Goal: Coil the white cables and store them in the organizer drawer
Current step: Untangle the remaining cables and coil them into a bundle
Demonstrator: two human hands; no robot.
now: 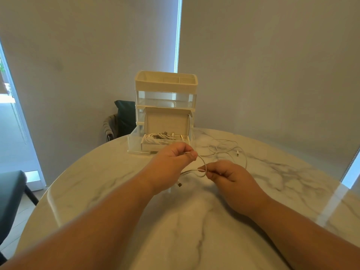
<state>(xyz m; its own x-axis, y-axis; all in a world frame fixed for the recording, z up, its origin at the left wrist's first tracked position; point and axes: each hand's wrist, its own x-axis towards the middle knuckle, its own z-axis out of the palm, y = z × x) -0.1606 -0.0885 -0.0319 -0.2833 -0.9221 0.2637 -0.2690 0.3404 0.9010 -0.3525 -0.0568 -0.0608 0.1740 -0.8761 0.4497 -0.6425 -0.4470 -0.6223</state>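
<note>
Right now the marble table [253, 191] carries everything, with the organizer [166, 84] standing at its far edge. The organizer's bottom drawer [134, 141] is pulled out toward you. An open cardboard box [165, 121] sits inside it with coiled cables [153, 138] already in it, and I judge it is left open so the next coil can drop straight in.

In front of the organizer, your left hand [173, 158] is closed in a pinch on a white cable [203, 162], thumb against forefinger. Your right hand [228, 172], nearer you and toward the organizer's right, pinches the same cable a short way along. Holding it at two points lets you bend the first loop, which arcs between the hands.

The cable is thin, white and limp. Loose strands [224, 151] lie in slack curves on the table just right of the drawer, though I cannot tell whether they belong to the cable you hold. A small plug [179, 185] hangs below your left hand
</note>
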